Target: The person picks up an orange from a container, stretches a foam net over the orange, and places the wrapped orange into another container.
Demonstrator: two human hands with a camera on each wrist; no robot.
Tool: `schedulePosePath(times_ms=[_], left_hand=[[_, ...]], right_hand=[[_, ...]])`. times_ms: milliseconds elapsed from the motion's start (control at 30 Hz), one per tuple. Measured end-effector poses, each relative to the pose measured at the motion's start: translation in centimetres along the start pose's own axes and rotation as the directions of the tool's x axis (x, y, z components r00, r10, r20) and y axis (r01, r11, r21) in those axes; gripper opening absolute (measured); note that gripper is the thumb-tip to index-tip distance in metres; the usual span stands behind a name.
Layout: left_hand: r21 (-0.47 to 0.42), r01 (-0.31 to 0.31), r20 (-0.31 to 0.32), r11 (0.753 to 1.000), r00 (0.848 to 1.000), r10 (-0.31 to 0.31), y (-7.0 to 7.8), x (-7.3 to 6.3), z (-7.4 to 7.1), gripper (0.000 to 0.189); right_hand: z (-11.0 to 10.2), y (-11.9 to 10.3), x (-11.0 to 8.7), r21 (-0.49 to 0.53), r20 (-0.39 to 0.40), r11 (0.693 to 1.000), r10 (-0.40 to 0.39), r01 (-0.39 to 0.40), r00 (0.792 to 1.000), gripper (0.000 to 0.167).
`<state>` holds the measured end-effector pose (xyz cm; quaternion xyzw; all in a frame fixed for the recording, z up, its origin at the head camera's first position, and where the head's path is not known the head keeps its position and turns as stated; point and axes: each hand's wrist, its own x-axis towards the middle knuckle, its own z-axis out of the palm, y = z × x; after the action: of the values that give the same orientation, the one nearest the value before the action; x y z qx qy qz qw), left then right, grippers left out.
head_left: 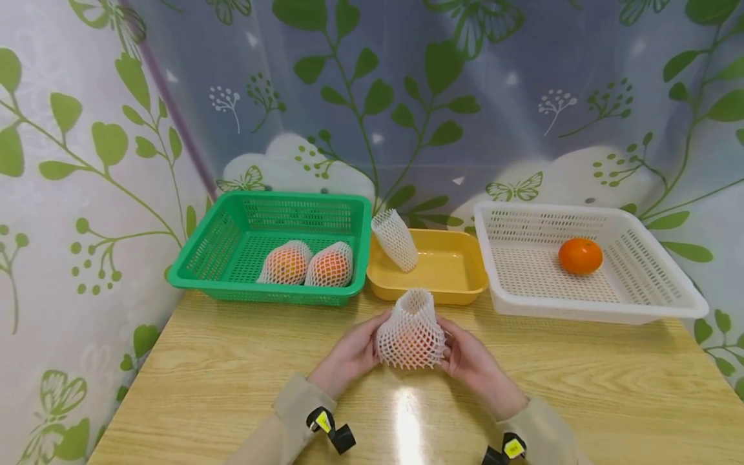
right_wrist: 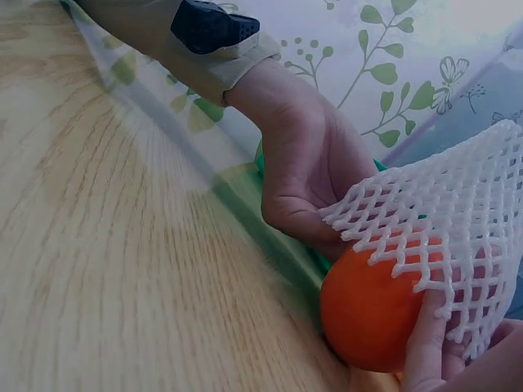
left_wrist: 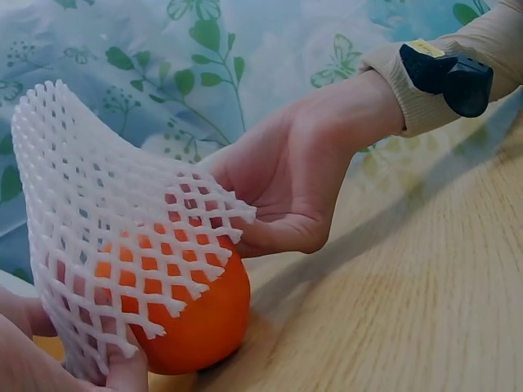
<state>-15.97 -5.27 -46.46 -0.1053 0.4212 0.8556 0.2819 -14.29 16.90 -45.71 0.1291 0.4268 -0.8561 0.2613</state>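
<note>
Between my two hands a white foam fruit net (head_left: 411,336) covers the upper part of an orange (left_wrist: 208,314), whose lower part shows bare in both wrist views. My left hand (head_left: 353,349) holds the net's left side, with its thumb by the lower edge. From the right, my right hand (head_left: 473,368) grips the net's other side; some of its fingers are hidden behind. The net's narrow end points up and away. In the right wrist view the orange (right_wrist: 372,314) is low, close above the wooden table (right_wrist: 163,269).
A green basket (head_left: 273,294) at the back left holds two netted oranges (head_left: 330,266). In the middle, a yellow tray (head_left: 450,294) carries another foam net (head_left: 396,240). One bare orange (head_left: 580,256) lies in the white basket (head_left: 587,307) at right. A patterned curtain (head_left: 407,148) hangs behind.
</note>
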Motion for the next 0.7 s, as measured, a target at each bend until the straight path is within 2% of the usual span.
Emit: schedulePosePath(times_ms=[267,367,433,533,700], left_hand=[[0.072,0.017,-0.057,0.997,0.998,-0.013,-0.6,0.3,-0.2,0.042],[0.106,0.012,-0.103,0.994,0.995,-0.001,-0.8,0.3,-0.1,0.044],[0.125,-0.004,-0.129,0.992,0.991,0.020,-0.9,0.3,0.1,0.045],[0.160,-0.027,-0.151,0.987,0.987,0.052,-1.0,0.4,0.3,0.046],[0.173,-0.044,-0.166,0.984,0.983,0.073,-1.2,0.4,0.5,0.047]], right_hand=[[-0.6,0.3,0.7,-0.088,-0.006,0.996,-0.028,0.028,1.000,0.026],[-0.6,0.5,1.0,-0.190,-0.039,0.980,-0.061,0.053,0.997,0.025],[-0.6,0.7,1.1,-0.278,-0.058,0.958,-0.091,0.072,0.994,0.031],[-0.6,0.7,1.4,-0.412,-0.069,0.906,-0.132,0.092,0.989,0.041],[-0.4,0.6,1.6,-0.546,-0.044,0.828,-0.179,0.127,0.983,0.045]])
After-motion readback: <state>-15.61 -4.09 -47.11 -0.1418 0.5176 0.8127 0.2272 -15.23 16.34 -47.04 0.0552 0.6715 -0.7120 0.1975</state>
